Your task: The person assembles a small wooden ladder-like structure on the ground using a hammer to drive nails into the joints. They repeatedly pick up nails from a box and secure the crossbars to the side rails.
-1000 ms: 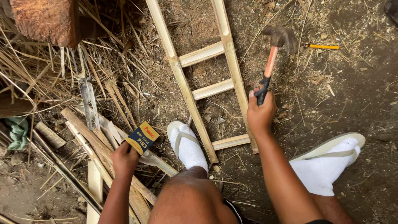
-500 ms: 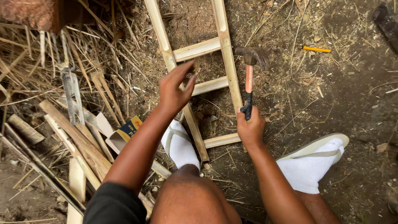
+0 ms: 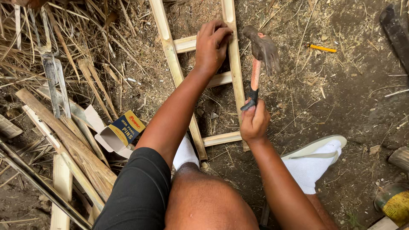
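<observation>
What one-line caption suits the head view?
Left hand steadies the bamboo ladder frame; right hand raises a hammer.

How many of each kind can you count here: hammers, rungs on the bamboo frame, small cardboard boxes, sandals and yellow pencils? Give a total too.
Hammer, held in the right hand: 1
Rungs: 3
Cardboard box, open: 1
Sandals: 2, one mostly hidden
Yellow pencil: 1
Total: 8

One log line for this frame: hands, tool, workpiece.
left hand: fingertips on bamboo ladder right rail | right hand: gripping hammer, head raised beside rail | pin box: open, on ground
</observation>
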